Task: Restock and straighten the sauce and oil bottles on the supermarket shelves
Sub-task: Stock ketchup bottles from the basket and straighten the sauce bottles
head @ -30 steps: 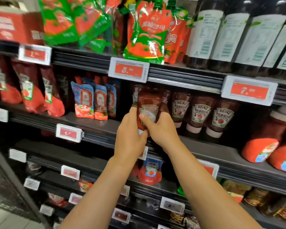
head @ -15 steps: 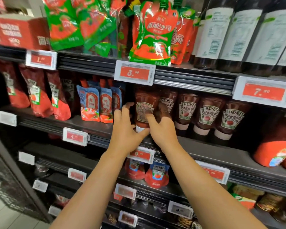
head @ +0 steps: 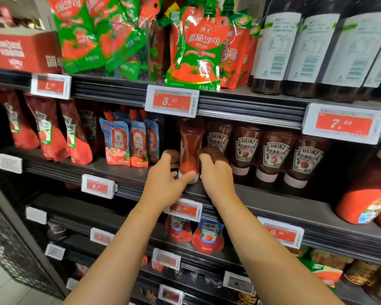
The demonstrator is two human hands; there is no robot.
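An upside-down ketchup bottle (head: 190, 142) with a white cap stands on the middle shelf (head: 273, 201), its label turned away from me. My left hand (head: 165, 186) grips its lower left side, thumb across the cap. My right hand (head: 217, 172) holds its right side, fingers curled behind it. To its right stands a row of like ketchup bottles (head: 271, 155) with labels facing out.
Blue and red sauce pouches (head: 123, 144) and dark red pouches (head: 51, 133) stand left on the same shelf. Green and red pouches (head: 196, 49) and dark tall bottles (head: 317, 47) fill the shelf above. Price tags (head: 172, 103) line the shelf edges. Lower shelves hold more pouches (head: 208, 238).
The bottle has gone from held in front of the shelf to standing on it, turned so its label now faces away. Both hands moved forward with it.
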